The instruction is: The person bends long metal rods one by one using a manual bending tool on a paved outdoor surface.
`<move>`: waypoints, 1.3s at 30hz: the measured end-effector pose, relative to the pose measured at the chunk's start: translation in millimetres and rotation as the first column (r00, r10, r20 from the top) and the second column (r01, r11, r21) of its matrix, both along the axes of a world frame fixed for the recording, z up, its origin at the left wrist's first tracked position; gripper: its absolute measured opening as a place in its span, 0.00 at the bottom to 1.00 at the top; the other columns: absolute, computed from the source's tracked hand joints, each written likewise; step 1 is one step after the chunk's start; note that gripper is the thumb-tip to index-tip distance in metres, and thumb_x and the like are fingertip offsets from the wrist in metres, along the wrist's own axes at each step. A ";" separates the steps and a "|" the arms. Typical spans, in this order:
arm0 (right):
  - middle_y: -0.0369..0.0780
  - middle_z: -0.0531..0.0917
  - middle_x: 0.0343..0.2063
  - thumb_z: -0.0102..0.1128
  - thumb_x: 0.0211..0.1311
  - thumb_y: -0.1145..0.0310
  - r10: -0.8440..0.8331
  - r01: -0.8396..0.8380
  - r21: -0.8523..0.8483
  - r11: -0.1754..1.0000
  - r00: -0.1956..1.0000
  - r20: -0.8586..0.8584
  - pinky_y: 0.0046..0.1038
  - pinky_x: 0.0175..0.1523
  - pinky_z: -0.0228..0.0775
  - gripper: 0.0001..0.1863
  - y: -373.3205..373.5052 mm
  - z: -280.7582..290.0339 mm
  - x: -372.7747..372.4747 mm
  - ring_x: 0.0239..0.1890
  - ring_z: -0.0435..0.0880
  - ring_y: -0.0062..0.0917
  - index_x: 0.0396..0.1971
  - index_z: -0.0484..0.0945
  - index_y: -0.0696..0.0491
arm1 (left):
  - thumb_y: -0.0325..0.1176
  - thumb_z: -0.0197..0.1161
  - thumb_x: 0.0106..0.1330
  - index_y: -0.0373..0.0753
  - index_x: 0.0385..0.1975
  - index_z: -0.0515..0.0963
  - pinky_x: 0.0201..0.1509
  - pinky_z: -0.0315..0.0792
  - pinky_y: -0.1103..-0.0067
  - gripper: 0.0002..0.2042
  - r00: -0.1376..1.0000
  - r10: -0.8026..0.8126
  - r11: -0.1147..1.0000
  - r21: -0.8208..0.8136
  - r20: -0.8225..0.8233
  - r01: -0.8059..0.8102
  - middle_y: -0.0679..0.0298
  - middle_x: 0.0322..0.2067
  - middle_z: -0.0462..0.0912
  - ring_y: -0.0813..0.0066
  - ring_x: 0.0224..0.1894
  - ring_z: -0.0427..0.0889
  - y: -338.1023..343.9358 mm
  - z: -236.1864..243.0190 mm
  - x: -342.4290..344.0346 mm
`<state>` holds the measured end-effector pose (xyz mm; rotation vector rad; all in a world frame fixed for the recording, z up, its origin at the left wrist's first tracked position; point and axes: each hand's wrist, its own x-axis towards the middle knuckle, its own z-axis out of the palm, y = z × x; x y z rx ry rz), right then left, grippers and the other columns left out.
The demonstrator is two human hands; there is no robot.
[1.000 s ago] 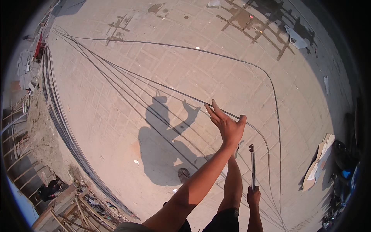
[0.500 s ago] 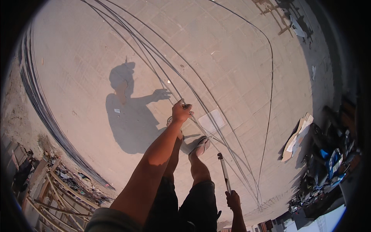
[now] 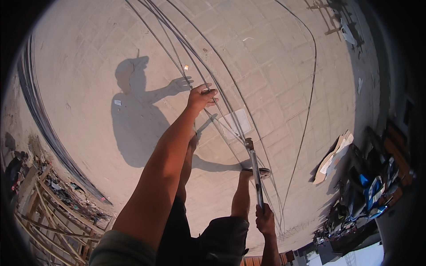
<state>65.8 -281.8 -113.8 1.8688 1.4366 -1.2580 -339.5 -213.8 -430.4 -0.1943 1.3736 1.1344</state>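
Long thin metal rods (image 3: 312, 76) run over the pale paving, several bunched near the middle. My left hand (image 3: 202, 96) is loosely around one of these rods, with fingers partly spread. My right hand (image 3: 265, 217), lower right, grips a long metal tool (image 3: 256, 173) with a notched head. That head lies over the rods, below and right of my left hand; whether it touches them I cannot tell. My sandaled right foot (image 3: 259, 174) is beside the tool, on or beside the rods. A pale square patch (image 3: 235, 119) shows beneath them.
A dense bundle of rods (image 3: 49, 133) curves along the left. Wooden poles (image 3: 49, 221) and rubble lie lower left. Pale torn boards (image 3: 333, 157) and parked motorbikes (image 3: 372, 190) are at right. A white scrap (image 3: 347, 33) lies upper right. My shadow (image 3: 137, 124) falls left.
The view has shifted. My left hand closed round a rod lower down, then slid upward with looser fingers. The tool's head has risen over the rods, and my right foot has shifted rightward.
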 end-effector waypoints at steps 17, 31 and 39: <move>0.31 0.69 0.17 0.54 0.71 0.60 0.103 -0.111 -0.316 0.942 0.994 -0.042 0.23 0.16 0.62 0.14 207.8 -45.1 -60.2 0.13 0.68 0.13 0.32 0.69 0.55 | 0.28 0.71 0.62 0.26 0.62 0.65 0.49 0.84 0.71 0.30 0.987 0.118 0.989 0.099 -0.111 -0.107 0.50 0.47 0.83 0.57 0.43 0.88 66.7 -52.8 45.6; 0.54 0.78 0.19 0.60 0.69 0.57 0.665 -0.668 -0.092 0.738 0.744 -0.071 0.46 0.30 0.71 0.20 200.8 -103.5 -65.2 0.23 0.80 0.53 0.35 0.69 0.61 | 0.27 0.68 0.64 0.24 0.62 0.67 0.46 0.85 0.70 0.28 0.977 0.136 0.989 0.073 -0.167 -0.125 0.50 0.44 0.84 0.57 0.41 0.88 46.1 -80.3 32.1; 0.54 0.82 0.22 0.57 0.69 0.53 0.678 -0.681 -0.004 0.732 0.729 0.098 0.51 0.35 0.74 0.20 155.3 -204.4 -40.0 0.30 0.83 0.55 0.37 0.69 0.57 | 0.25 0.70 0.61 0.23 0.46 0.76 0.38 0.86 0.72 0.17 0.941 0.148 0.989 0.027 -0.305 -0.147 0.51 0.38 0.85 0.60 0.33 0.89 45.7 -134.4 18.6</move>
